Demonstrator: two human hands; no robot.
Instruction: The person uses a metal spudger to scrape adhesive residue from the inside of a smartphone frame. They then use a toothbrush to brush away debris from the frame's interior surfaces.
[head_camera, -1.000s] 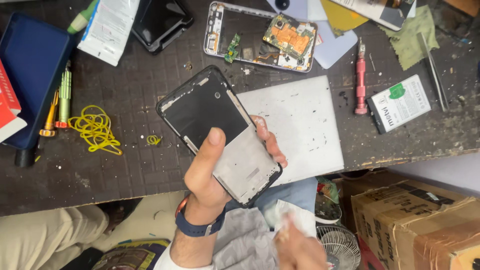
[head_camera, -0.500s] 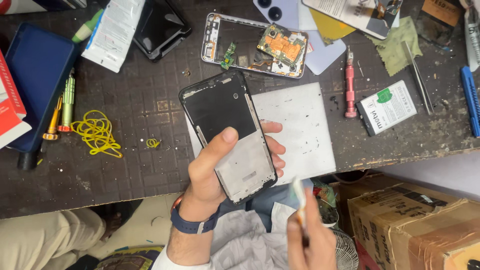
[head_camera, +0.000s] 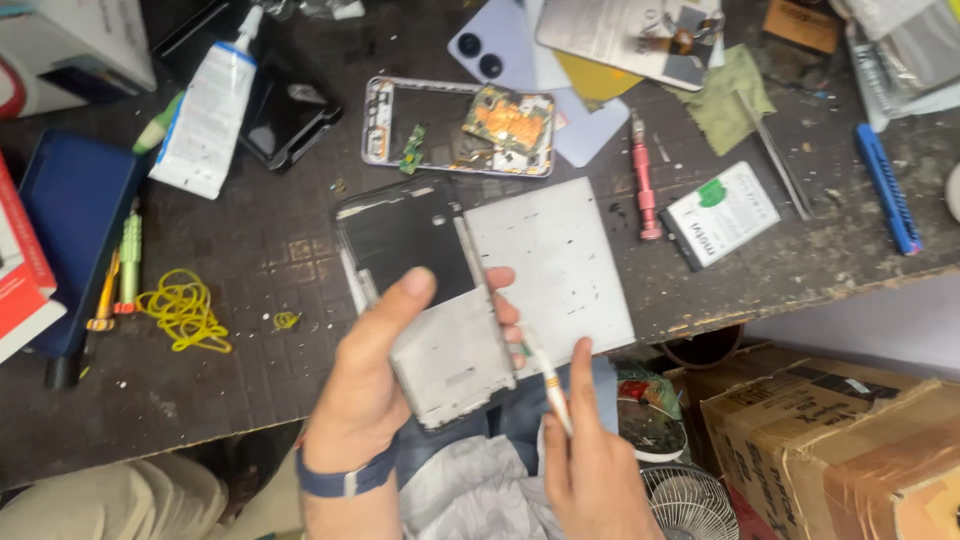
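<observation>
We are partway through stripping a phone: our left hand (head_camera: 375, 375) clasps the black-and-silver rectangular phone frame (head_camera: 430, 300), thumb across its face, above the dark tabletop (head_camera: 250, 250) edge. At five o'clock of it, our right hand (head_camera: 590, 450) pinches a thin white pen-like tool (head_camera: 545, 370), its tip touching the frame's right edge. Next, we judge, calls for steady prying along that seam.

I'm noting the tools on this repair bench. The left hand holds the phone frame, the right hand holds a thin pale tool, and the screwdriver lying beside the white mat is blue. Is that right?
Not quite. The head view shows the screwdriver beside the white mat is red, not blue. The rest stands: the left hand holds the phone frame, and the right hand holds a thin pale tool.
</observation>
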